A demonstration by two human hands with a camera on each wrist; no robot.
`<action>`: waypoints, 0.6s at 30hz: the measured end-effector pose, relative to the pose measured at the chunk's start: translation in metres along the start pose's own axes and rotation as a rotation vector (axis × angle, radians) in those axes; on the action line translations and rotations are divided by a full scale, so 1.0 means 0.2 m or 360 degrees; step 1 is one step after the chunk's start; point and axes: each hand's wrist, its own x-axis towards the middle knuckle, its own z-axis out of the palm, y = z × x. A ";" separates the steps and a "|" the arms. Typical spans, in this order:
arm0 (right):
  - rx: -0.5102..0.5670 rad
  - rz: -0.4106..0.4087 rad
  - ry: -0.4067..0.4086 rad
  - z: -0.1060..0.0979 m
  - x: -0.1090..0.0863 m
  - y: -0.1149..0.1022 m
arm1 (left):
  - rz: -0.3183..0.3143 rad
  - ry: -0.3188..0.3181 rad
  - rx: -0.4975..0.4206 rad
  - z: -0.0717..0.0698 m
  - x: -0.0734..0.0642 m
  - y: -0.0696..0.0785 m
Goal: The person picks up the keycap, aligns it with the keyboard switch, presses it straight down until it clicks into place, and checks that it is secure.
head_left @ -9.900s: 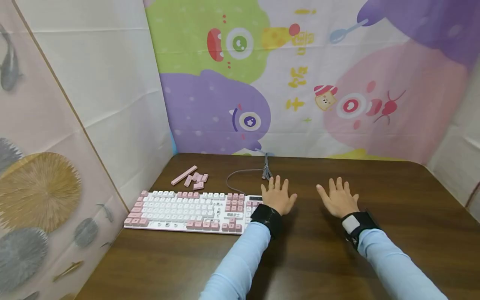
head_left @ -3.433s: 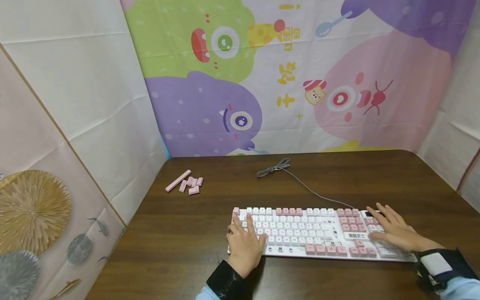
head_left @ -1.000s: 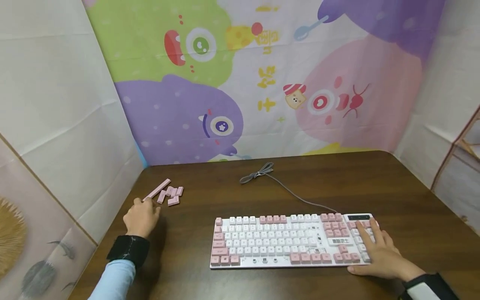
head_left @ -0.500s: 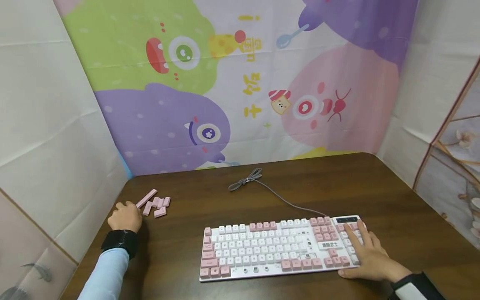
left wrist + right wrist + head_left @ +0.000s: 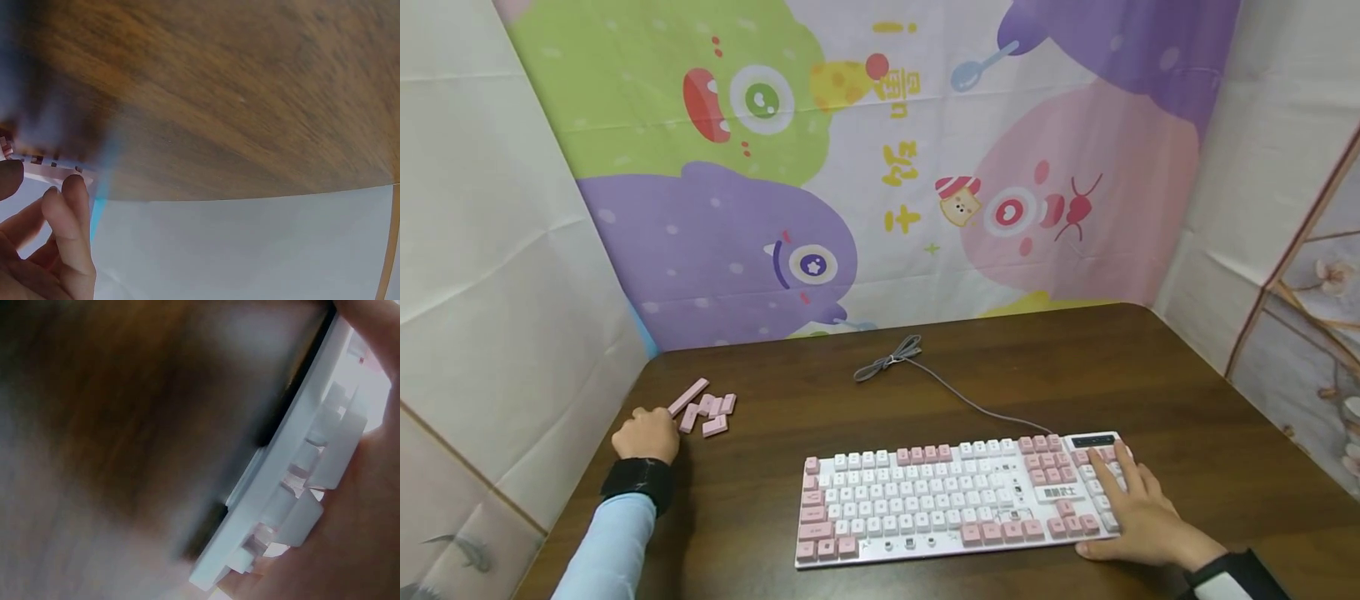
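In the head view my left hand (image 5: 647, 435) is at the table's left side, at the near end of a long pink spacebar keycap (image 5: 688, 397). In the left wrist view its curled fingers (image 5: 65, 219) lie against the long keycap (image 5: 47, 170); whether they pinch it is unclear. Several small pink keycaps (image 5: 715, 426) lie beside it. A white and pink keyboard (image 5: 925, 496) sits at the front, with bare switches in its bottom row and near the letter keys' right end. My right hand (image 5: 1142, 517) rests with straight fingers over its number pad, thumb by the front edge.
A grey cable (image 5: 973, 402) runs from the keyboard's back to a tied bundle (image 5: 891, 358) on the brown table (image 5: 797, 400). A cartoon-print cloth (image 5: 910, 275) hangs behind the table, with pale cloth walls on both sides.
Over ten seconds the keyboard was shifted right, away from the loose keycaps, and my left hand moved from it to the long keycap. During the last half second both hands stay nearly still.
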 end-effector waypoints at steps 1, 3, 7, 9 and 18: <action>-0.0007 -0.0001 0.0002 0.00 0.00 0.00 | 0.0002 0.0005 0.0003 0.00 0.00 0.00; -0.0018 0.0001 0.0002 0.00 0.00 0.00 | 0.0004 0.0008 0.0018 0.01 0.00 0.00; -0.0019 0.0005 0.0002 0.00 0.00 0.00 | 0.0005 -0.0007 0.0043 0.00 0.01 0.00; -0.0018 0.0009 -0.0010 -0.01 0.00 0.00 | 0.0008 -0.0008 0.0038 0.00 0.01 0.00; -0.0036 0.0020 -0.0031 -0.01 0.00 0.00 | -0.0019 -0.0050 -0.0001 0.00 0.01 -0.01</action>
